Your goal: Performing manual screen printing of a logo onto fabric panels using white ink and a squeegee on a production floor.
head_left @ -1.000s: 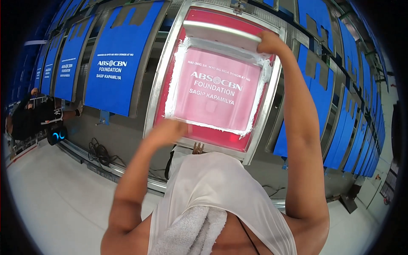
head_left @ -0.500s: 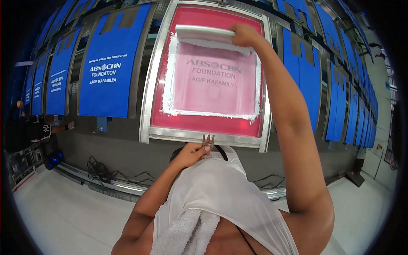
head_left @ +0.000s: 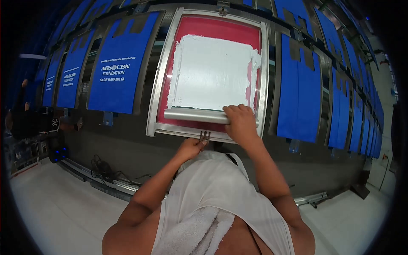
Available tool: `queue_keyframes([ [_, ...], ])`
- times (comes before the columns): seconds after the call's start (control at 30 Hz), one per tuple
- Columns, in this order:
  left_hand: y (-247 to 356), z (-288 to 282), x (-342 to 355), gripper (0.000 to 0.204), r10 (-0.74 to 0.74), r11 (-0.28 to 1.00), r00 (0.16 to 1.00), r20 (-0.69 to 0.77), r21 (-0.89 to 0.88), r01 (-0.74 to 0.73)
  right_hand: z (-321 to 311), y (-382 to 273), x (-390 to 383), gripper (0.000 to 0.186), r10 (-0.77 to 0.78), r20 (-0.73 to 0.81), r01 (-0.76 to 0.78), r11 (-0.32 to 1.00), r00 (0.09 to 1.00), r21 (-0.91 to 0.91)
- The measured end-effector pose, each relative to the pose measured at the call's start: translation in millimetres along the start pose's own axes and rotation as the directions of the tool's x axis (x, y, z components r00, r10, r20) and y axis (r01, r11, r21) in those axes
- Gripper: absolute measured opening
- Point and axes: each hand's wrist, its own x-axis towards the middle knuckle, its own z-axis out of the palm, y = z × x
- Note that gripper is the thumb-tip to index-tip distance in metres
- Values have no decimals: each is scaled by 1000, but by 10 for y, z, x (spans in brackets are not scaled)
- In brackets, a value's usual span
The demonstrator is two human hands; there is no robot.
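Across the near part of a screen-printing frame [head_left: 161, 78] lies a silver squeegee [head_left: 191, 115]. My right hand [head_left: 242, 124] is wrapped round its right end. White ink [head_left: 212, 70] coats most of the red mesh beyond it, with streaky edges at the right. A strip of bare red mesh shows around the ink. At the middle of the frame's near edge, my left hand [head_left: 191, 148] is closed on a small pronged metal bracket [head_left: 205, 135]. Its fingertips are partly hidden.
Blue printed fabric panels [head_left: 121, 46] lie on flat boards in a row to the left. More blue panels [head_left: 297, 102] run along the right. Cables [head_left: 102, 170] lie by a rail below the table. At the far left, another person's hand [head_left: 79, 123] shows.
My right hand has pulled the squeegee from the far end of the frame to the near end. White ink now covers the mesh where pale lettering showed. My left hand stays at the bracket.
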Motion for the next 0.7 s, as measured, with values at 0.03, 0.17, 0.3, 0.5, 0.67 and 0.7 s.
queue_keyframes([
  [0.03,11,29,5,47,-108,989,994,-3,99,108,-53,157,-23,42,-15,-7,15,1000,1000,4],
  [0.17,181,-45,-107,51,-116,970,993,21,217,109,-246,1016,-132,35,193,89,-203,971,977,126],
  [0.3,464,-629,-189,51,158,915,899,-409,403,23,85,1369,-22,31,263,164,-298,623,951,724],
  [0.5,385,-1728,510,37,237,966,664,-709,246,-82,277,1432,127,29,457,277,-444,312,845,840],
  [0.67,341,-1494,223,35,326,926,697,-639,68,-371,-15,1543,-152,30,468,306,-445,221,829,868],
  [0.7,451,-1413,117,38,307,946,657,-688,147,-288,-77,1596,-231,30,427,271,-390,219,863,895],
])
